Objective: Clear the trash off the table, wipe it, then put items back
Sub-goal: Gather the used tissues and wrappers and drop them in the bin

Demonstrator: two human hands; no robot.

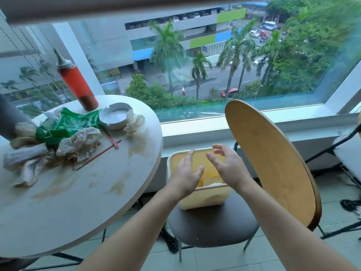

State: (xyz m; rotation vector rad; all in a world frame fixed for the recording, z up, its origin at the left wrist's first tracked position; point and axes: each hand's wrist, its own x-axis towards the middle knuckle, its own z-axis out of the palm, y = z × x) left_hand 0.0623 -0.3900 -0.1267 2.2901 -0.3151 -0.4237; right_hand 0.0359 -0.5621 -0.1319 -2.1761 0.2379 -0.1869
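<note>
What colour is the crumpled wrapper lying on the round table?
Green with white print, on the crumpled wrapper, seen best in the head view.

A chair (273, 163) with a curved wooden back and dark seat stands beside the window (195, 65). Outside are palm trees (166, 47), a road with cars, and what may be a parking building (175, 22).
</note>
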